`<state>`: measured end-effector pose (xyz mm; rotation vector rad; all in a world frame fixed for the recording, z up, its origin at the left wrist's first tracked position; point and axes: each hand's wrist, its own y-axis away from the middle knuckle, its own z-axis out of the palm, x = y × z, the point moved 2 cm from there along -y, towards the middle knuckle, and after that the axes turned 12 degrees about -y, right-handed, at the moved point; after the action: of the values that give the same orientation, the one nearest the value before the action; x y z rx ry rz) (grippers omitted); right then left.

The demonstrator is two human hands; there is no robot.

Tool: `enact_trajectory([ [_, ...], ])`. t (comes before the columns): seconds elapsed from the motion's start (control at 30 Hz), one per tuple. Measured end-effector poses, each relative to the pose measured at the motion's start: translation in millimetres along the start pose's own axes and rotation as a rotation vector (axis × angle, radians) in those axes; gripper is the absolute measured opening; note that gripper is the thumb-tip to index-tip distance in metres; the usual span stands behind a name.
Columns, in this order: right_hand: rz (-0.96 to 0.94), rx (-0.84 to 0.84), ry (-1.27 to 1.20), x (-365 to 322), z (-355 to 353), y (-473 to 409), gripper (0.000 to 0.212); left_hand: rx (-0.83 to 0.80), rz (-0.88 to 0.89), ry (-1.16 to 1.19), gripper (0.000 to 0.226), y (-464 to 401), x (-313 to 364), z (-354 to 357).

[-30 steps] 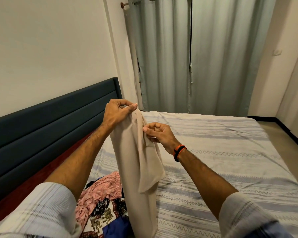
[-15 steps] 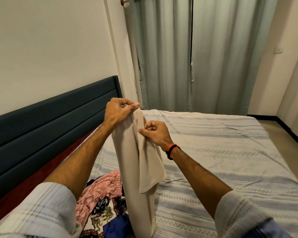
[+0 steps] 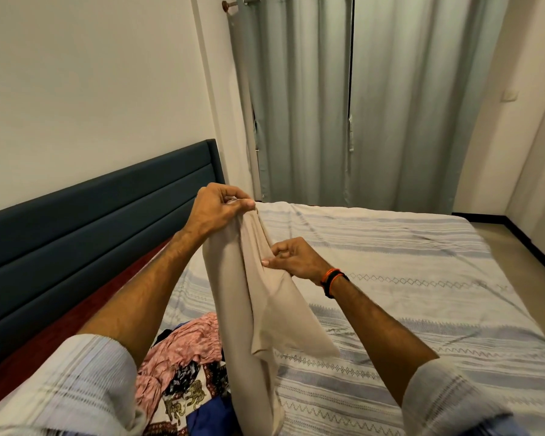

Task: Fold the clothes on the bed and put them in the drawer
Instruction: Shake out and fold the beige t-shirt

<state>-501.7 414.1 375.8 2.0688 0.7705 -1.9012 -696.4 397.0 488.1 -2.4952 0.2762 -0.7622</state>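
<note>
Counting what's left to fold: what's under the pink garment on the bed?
The pink garment lies on an elephant-print cloth and blue fabric; anything deeper is covered.

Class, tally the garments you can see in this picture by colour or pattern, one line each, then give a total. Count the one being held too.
Beige garment, held up by left hand and right hand: 1
Pink garment: 1
Elephant-print garment: 1
Blue garment: 1
Total: 4, though the pile may hide more.
</note>
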Motion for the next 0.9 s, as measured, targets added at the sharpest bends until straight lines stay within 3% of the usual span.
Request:
enact_trajectory([
  [0.07, -0.001, 0.032, 0.024, 0, 4, -2, 0.013, -0.021, 0.015, 0.022, 0.017, 1, 2, 1],
  [0.13, -0.039, 0.128, 0.096, 5, 7, -9, 0.033, -0.030, 0.029, 0.036, 0.012, 1, 3, 1],
  [0.23, -0.146, 0.342, 0.157, 8, 10, -9, 0.012, -0.042, 0.046, 0.032, 0.009, 1, 5, 0],
  [0.3, -0.165, 0.418, 0.198, 11, 12, -10, 0.028, -0.043, 0.054, 0.026, 0.008, 2, 6, -2],
  [0.57, -0.166, 0.207, 0.067, 10, 7, -10, 0.019, -0.042, 0.030, 0.034, 0.014, 2, 2, -10],
  [0.9, -0.233, 0.278, 0.103, 9, -9, 0, 0.028, 0.027, -0.060, -0.011, 0.016, 6, -13, -12],
])
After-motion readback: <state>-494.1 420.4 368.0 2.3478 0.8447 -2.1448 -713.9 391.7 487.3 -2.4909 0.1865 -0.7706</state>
